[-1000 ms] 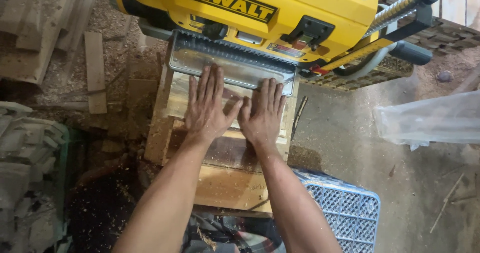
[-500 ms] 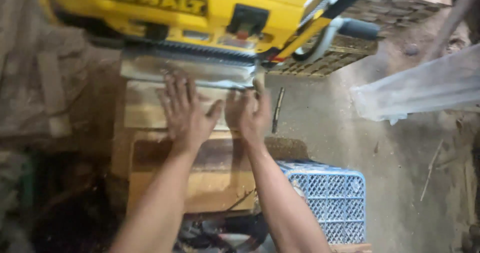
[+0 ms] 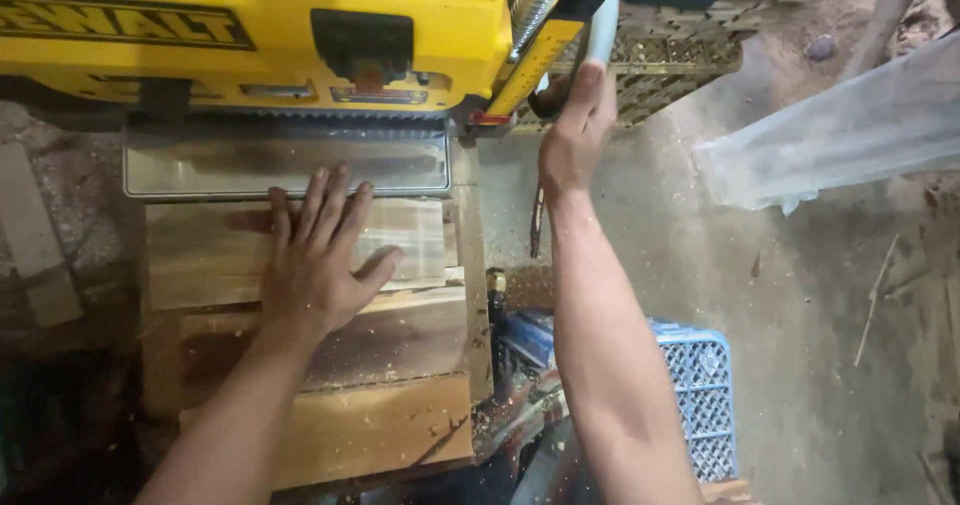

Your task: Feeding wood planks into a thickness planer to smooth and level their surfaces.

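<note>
A yellow thickness planer [image 3: 260,35] fills the top of the view, with its metal infeed table [image 3: 200,170] just below. My left hand [image 3: 318,255] lies flat, fingers spread, on a wooden board [image 3: 200,250] that rests in front of the infeed table. My right hand [image 3: 577,130] is raised to the planer's right side and is curled around the grey crank handle [image 3: 608,20]. More boards [image 3: 390,435] lie stacked under the top one.
A blue plastic crate [image 3: 700,395] stands by my right forearm. A clear plastic sheet [image 3: 850,125] lies at the right on the concrete floor [image 3: 800,315]. A metal mesh [image 3: 680,55] sits behind the handle. Scrap wood [image 3: 35,235] and sawdust lie at the left.
My right hand has left the board and gone up to the planer's crank handle. My left hand stays flat on the board. The view has shifted closer and to the right.
</note>
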